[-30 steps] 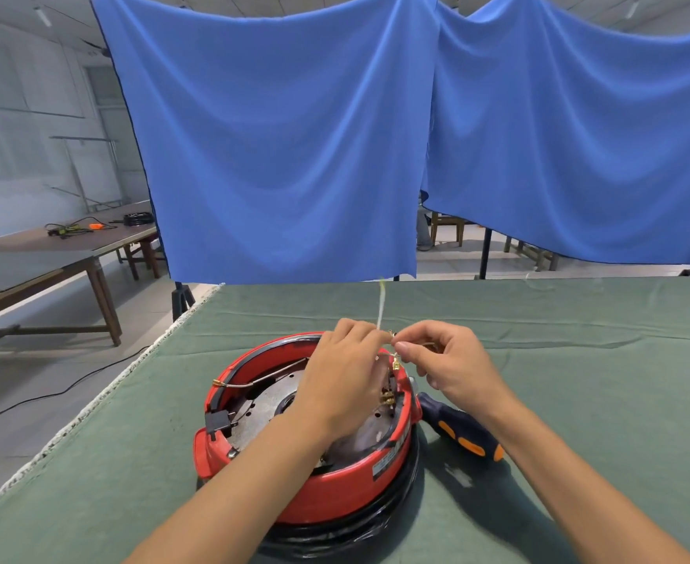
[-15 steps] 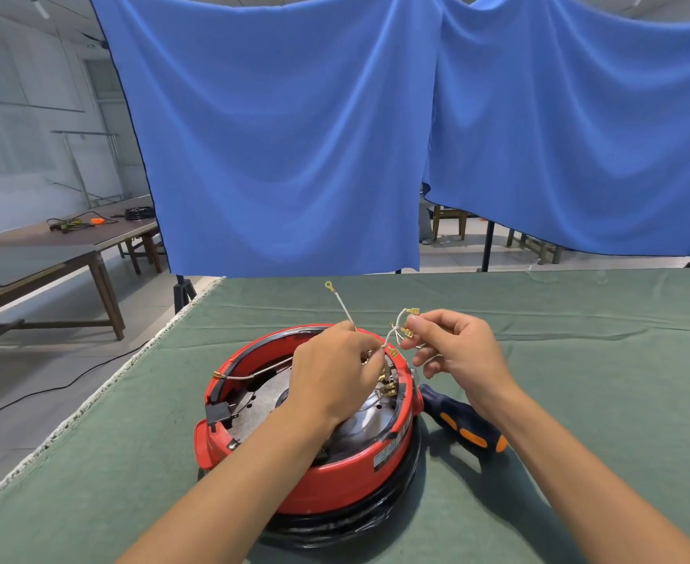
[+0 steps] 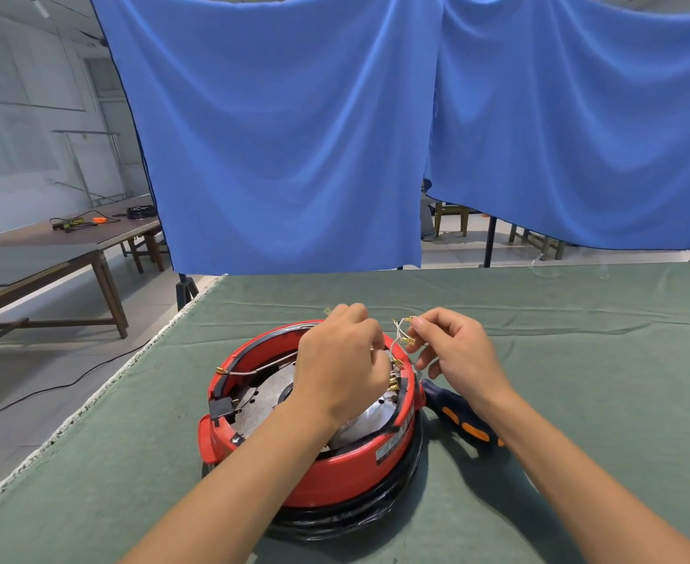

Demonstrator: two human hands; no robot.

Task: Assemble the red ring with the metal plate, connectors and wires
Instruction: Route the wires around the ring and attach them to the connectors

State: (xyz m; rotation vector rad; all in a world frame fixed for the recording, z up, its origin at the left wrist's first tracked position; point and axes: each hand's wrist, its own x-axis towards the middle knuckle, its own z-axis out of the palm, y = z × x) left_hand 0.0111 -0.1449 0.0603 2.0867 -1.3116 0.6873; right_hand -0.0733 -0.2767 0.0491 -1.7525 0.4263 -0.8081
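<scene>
Fingers point(image 3: 418, 328) of the right hand point(image 3: 455, 356) are pinching white wires point(image 3: 397, 335) with brass connectors above the ring's far rim. Left hand point(image 3: 341, 368) is curling over the metal plate point(image 3: 268, 394), its grasp hidden. Ring point(image 3: 335, 478) is sitting on the green counter point(image 3: 579, 360), screwdriver point(image 3: 457, 413) beside it.

Green-clothed table point(image 3: 579, 360) carries red ring point(image 3: 335, 478) and screwdriver point(image 3: 457, 417).

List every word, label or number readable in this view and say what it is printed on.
No text can be read.
White label on the outer wall of the red ring: it carries print, too small and blurred to read.
Screwdriver, green table cloth and blue curtains: no visible markings.
</scene>
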